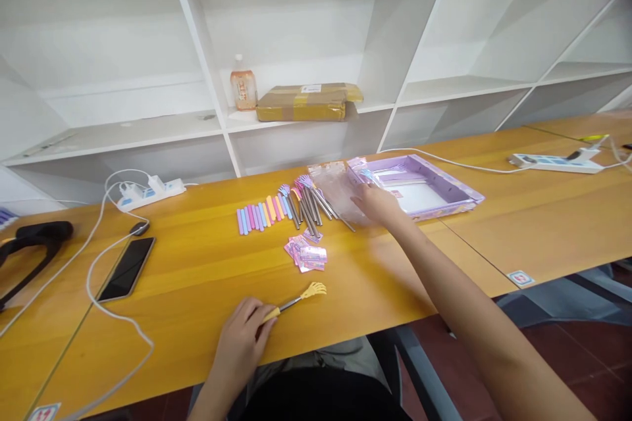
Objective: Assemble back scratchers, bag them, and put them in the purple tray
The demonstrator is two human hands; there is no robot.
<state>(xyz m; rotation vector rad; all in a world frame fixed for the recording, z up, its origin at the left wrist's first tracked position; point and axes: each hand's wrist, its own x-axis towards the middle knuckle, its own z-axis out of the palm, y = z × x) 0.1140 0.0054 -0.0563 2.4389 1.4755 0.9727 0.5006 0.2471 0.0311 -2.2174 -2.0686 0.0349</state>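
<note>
My left hand is closed round the handle of a yellow back scratcher, which lies low over the table's front edge with its claw end pointing right. My right hand reaches to the left end of a purple open box. Its fingers are closed on a clear plastic packet with purple and blue inside. Beside it a clear plastic bag lies flat. Several back scratcher rods with coloured claws are heaped left of the bag. Coloured handle sleeves lie in a row. Pink printed cards are piled in front.
A phone and white cables lie at left, near a power strip. Another power strip is at right. The shelf behind holds a bottle and a taped cardboard box. A black strap-like object sits far left.
</note>
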